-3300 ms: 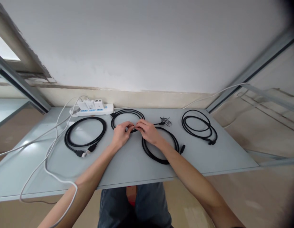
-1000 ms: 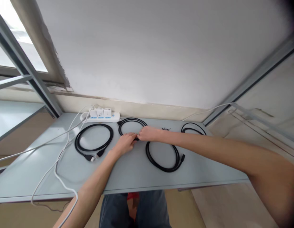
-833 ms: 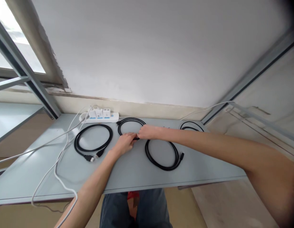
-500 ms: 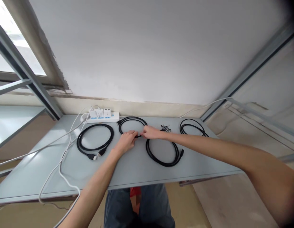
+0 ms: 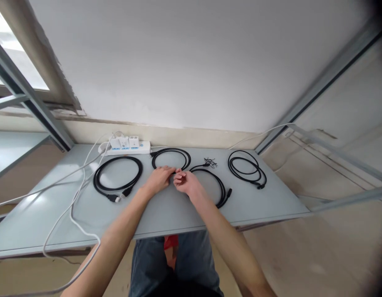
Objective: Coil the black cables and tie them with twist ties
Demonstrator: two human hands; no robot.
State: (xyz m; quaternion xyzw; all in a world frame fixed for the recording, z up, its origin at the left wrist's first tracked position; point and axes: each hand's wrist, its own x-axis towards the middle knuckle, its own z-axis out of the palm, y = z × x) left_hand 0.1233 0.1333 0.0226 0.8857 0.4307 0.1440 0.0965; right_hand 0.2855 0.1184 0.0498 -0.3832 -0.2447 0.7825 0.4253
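A coiled black cable (image 5: 186,155) lies at the middle back of the grey table, its plug end (image 5: 153,154) at the left. At the coil's near side my left hand (image 5: 159,178) rests with fingers together on the cable. My right hand (image 5: 183,181) meets it there, palm turned up and fingers curled, thumb and fingertip close to the left fingertips. Whatever the right fingers pinch is too small to make out. Partly behind the right hand and forearm lies another black cable coil (image 5: 222,185). A small heap of short black ties (image 5: 211,162) sits behind that coil.
To the left lies a black cable coil (image 5: 96,175) with two connectors; another coil (image 5: 265,177) lies at the right. A white power strip (image 5: 144,147) stands along the wall. White cords (image 5: 72,206) cross the table's left side and hang over its front edge (image 5: 116,240).
My right hand has turned palm up, and its forearm has swung down and inward, uncovering the right-hand coil. My left hand stays on the middle cable. The view has shifted slightly.
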